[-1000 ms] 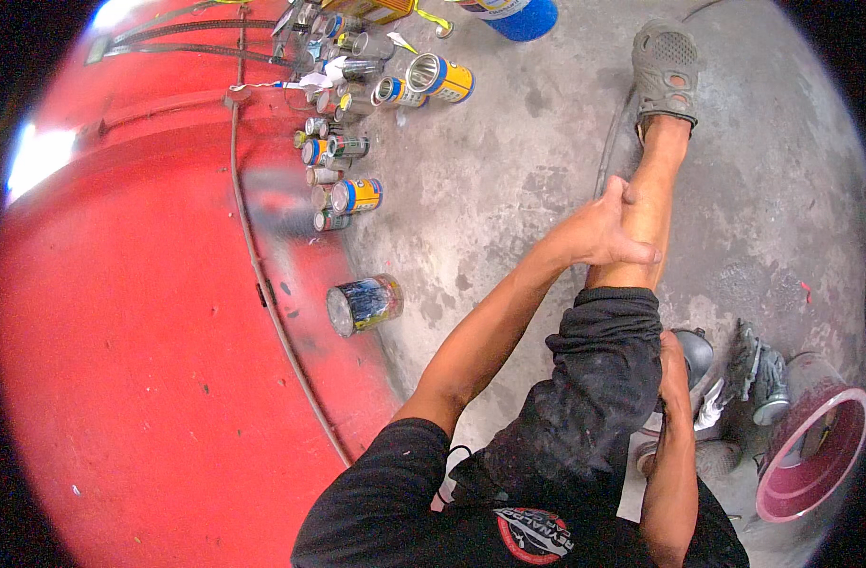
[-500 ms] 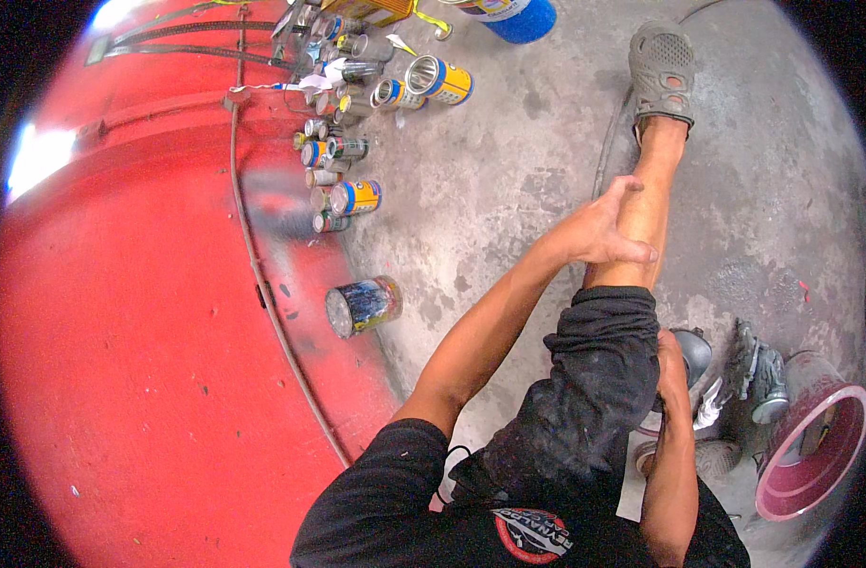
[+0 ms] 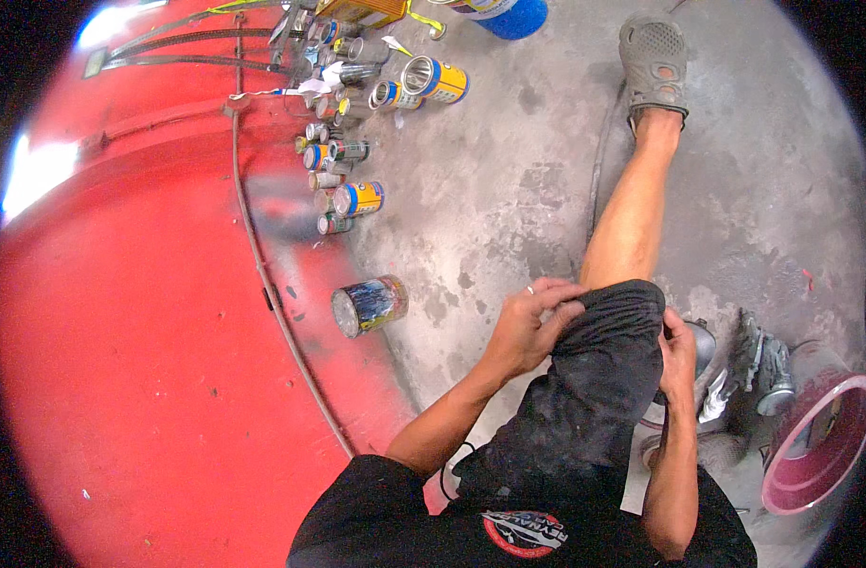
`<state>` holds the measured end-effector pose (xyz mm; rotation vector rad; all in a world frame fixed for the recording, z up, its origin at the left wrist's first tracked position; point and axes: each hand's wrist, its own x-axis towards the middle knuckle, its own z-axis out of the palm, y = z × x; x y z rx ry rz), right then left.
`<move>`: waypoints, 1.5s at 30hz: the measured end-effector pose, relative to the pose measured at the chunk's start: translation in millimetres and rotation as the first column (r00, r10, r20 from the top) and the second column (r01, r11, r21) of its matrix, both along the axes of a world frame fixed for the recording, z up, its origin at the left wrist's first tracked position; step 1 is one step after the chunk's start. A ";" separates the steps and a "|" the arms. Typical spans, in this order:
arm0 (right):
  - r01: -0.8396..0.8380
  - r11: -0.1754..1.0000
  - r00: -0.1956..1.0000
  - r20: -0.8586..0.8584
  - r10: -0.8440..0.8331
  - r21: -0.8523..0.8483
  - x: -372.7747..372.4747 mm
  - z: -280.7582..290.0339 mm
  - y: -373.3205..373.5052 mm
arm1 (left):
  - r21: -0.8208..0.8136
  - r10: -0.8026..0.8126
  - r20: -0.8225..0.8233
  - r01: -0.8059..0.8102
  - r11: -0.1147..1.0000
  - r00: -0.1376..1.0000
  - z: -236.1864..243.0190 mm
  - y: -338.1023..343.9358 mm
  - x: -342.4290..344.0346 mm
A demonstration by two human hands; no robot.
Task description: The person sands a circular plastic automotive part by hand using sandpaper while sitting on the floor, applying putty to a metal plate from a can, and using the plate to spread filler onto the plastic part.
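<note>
My left hand [image 3: 539, 322], with a ring on one finger, grips the left side of the rolled hem of my black trouser leg [image 3: 584, 407], just above the bare lower leg [image 3: 632, 218]. My right hand [image 3: 675, 350] has its fingers closed on the same bunched hem at the right side; part of them is hidden by the cloth. The leg stretches over the grey floor, ending in a grey perforated clog [image 3: 652, 62].
Paint cans [image 3: 357, 199] line the foot of the red wall [image 3: 130, 360], with a dented tin [image 3: 366, 305] nearer me. A hose [image 3: 281, 322] crosses the wall. A blue bucket [image 3: 513, 19] lies at the top. Spray guns [image 3: 774, 383] and a pink tub [image 3: 812, 454] are at right.
My left hand has let go of the bare shin and moved down onto the trouser hem. My right hand has moved slightly up along the cloth to the hem.
</note>
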<state>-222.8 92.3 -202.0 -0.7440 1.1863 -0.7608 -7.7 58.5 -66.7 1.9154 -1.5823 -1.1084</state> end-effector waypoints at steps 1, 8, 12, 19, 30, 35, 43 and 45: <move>0.044 0.999 0.999 0.030 -0.044 -0.001 1.6 3.2 -0.5 | 0.030 -0.017 0.018 0.017 0.999 1.000 3.5 1.9 -0.7; -0.081 0.991 0.876 -0.482 0.022 -0.102 16.9 4.6 -25.3 | 0.252 0.311 -0.084 -0.282 0.926 0.947 -48.5 -44.4 6.6; -0.057 0.989 0.859 -0.512 -0.022 -0.138 26.5 2.6 -65.3 | 0.341 0.440 -0.428 -0.310 0.888 0.789 -95.1 -82.8 2.1; -0.018 0.984 0.855 -0.513 -0.076 -0.175 29.6 -33.8 -73.9 | 0.437 0.450 -0.477 -0.241 0.867 0.755 -154.9 -135.1 -2.3; 0.006 0.993 0.632 -0.769 -0.098 -0.121 -1.1 -102.6 -172.3 | -0.169 0.278 0.091 -0.260 0.951 0.956 -251.7 -229.0 -17.9; 0.065 0.954 0.628 -0.732 -0.266 -0.291 -50.8 -107.8 -243.7 | -0.353 0.399 0.157 -0.326 0.877 0.903 -201.9 -258.7 8.9; 0.029 0.982 0.851 -0.510 -0.123 -0.187 -85.1 17.3 -161.2 | -0.008 -0.566 0.257 0.588 0.809 0.783 -28.2 -123.5 -5.8; 0.013 0.983 0.840 -0.531 -0.112 -0.185 -88.7 38.3 -118.0 | 0.139 -0.597 0.425 0.603 0.786 0.681 18.7 -73.4 -12.0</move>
